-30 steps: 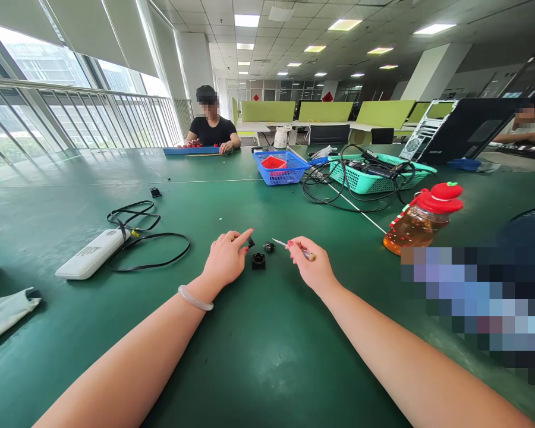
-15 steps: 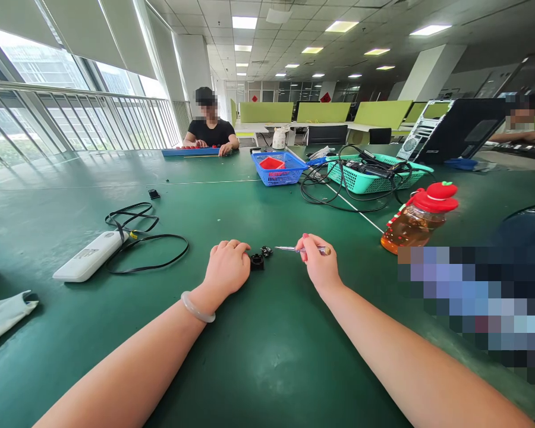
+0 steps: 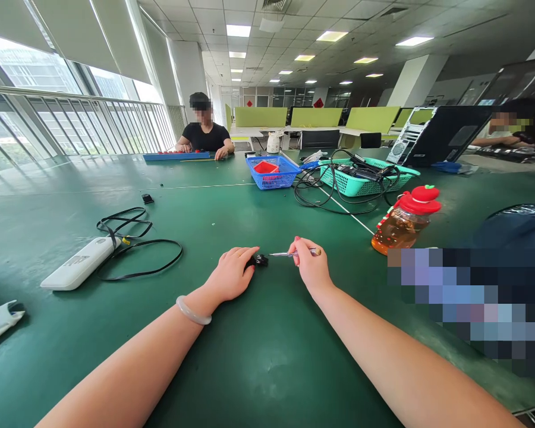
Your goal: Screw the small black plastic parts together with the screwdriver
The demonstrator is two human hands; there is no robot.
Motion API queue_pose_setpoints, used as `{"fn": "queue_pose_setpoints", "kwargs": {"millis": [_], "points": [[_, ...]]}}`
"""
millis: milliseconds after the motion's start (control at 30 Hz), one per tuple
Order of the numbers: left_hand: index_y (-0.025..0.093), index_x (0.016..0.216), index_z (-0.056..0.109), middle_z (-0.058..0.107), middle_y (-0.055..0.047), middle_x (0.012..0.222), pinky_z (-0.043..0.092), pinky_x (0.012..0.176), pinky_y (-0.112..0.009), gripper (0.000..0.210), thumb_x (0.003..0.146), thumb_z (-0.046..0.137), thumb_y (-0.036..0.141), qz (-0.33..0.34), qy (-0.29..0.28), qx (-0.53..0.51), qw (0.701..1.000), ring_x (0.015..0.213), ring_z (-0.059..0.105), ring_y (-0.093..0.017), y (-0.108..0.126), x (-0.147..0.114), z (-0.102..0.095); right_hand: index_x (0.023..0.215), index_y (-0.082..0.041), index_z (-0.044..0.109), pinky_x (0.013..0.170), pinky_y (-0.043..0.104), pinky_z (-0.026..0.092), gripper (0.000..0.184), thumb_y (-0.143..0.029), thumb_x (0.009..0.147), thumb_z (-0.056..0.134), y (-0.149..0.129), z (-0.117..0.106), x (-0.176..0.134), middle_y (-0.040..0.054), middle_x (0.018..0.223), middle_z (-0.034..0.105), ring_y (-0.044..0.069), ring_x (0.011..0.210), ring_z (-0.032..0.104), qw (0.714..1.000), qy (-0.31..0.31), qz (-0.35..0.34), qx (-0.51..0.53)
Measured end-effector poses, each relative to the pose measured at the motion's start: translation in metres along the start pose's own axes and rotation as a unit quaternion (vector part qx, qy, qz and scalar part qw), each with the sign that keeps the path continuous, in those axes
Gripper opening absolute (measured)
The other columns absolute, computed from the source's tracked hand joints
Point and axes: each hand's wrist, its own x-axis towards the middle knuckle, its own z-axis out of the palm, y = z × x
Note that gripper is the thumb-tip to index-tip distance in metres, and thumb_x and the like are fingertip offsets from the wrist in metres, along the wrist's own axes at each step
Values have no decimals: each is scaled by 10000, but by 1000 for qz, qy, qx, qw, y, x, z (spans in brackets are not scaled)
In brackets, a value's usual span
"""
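A small black part (image 3: 261,260), its exact kind too small to tell, lies on the green table at the fingertips of my left hand (image 3: 232,274). My thumb and fingers close around its left side and hide much of it. In my right hand (image 3: 312,265) is a slim screwdriver (image 3: 280,254) with a clear handle, pinched between the fingers. Its thin metal shaft points left, with the tip just short of the black part.
To the left are a white power bank (image 3: 80,264) and a looped black cable (image 3: 160,275). A red-capped bottle (image 3: 401,223) stands at right. Farther back sit a blue basket (image 3: 274,178) and a green basket (image 3: 356,186) with cables. A person (image 3: 205,137) sits across the table.
My left fingers have closed over the black part, which now shows less of itself. The screwdriver stays in my right hand, pointing left. The whole view has shifted slightly.
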Motion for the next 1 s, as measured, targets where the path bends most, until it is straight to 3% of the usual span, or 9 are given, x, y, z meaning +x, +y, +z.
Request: {"fn": "queue_pose_setpoints", "kwargs": {"millis": [200,400,567,800,900,1000], "points": [[283,1348,487,601,-65,1316,354,1071,-533,459,922,456,449,-21,14,26,999,1266,459,-289,12,4,4,554,-212,526,464,261,278,373,-428,853,474,3,2,0,-41,465,373,117,467,372,1000,2,-20,-6],[283,1166,594,629,-66,1194,374,1027,-511,294,949,437,405,-7,10,59,998,1171,511,-273,25,3,10,560,-213,523,481,265,274,385,-449,857,459,2,3,-1,-42,474,381,118,475,373,998,4,-43,-38],[277,1117,588,619,-49,1151,363,1062,-495,233,937,460,352,47,-18,23,998,1137,526,-243,35,-16,5,562,-210,528,501,262,292,387,-443,862,456,3,4,-1,-39,483,397,120,494,391,997,5,-61,-40],[278,1099,586,625,-50,1157,430,1052,-436,225,947,425,316,60,-43,1,997,1122,548,-217,33,-89,-24,562,-213,526,476,257,276,383,-445,859,459,0,3,-4,-41,483,386,119,485,379,998,-9,-52,-37],[314,1111,596,643,-25,1180,470,1031,-381,238,946,427,342,26,-28,24,999,1135,569,-206,8,-131,-44,562,-215,521,470,255,276,381,-450,856,460,-2,3,-4,-43,482,382,117,477,368,998,-4,-49,-41],[347,1142,600,658,-6,1202,480,1030,-355,262,927,454,387,-21,-3,66,998,1148,590,-207,-32,-174,-64,559,-216,514,469,253,277,378,-443,856,458,-2,3,-5,-45,485,380,115,475,358,998,-1,-48,-41]]}}
